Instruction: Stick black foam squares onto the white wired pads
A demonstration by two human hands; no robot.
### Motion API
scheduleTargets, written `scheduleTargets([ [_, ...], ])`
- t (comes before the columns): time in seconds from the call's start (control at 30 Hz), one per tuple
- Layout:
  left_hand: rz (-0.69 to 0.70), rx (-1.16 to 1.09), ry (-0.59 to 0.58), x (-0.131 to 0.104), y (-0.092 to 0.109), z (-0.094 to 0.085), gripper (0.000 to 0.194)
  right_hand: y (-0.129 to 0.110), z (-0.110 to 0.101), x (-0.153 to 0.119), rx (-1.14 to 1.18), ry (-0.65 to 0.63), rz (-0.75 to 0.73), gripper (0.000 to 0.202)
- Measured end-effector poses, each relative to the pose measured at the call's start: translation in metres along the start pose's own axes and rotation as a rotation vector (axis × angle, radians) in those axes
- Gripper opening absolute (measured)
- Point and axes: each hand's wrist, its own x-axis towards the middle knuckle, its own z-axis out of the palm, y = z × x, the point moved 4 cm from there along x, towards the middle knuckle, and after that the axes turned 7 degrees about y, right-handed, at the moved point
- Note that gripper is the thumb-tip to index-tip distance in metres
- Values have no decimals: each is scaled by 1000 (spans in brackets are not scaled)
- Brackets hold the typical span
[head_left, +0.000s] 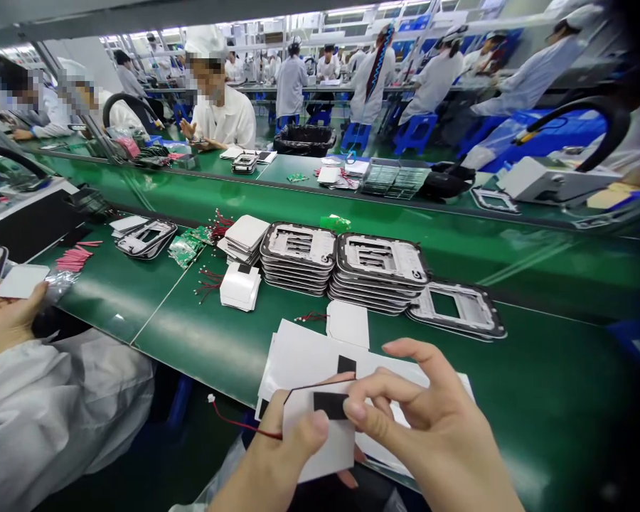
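Observation:
My left hand (269,455) is closed round a thin white square panel (331,451), thumb on its face and fingers behind it. From the panel's left side runs a dark red wire (240,423) with a small white connector at its end. Across the panel's upper part lies a black tape strip (326,406). The thumb and a finger of my right hand (427,409) pinch the strip's right end at the panel's edge, the index finger raised. Beneath both hands are white sheets (299,348) bearing black patches.
Behind the sheets lies another wired white panel (346,323). Farther back stand two stacks of grey frames (299,270) (378,281), a loose frame (459,311), white panels (240,286) and green circuit boards (188,245). A co-worker's hand (13,320) holds a white panel at left.

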Motion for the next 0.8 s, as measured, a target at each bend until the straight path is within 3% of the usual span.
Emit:
scheduleTargets([
  [0.8,-15,-17,64,-3,-4,1,66,-5,1,-4,-37,44,22,50],
])
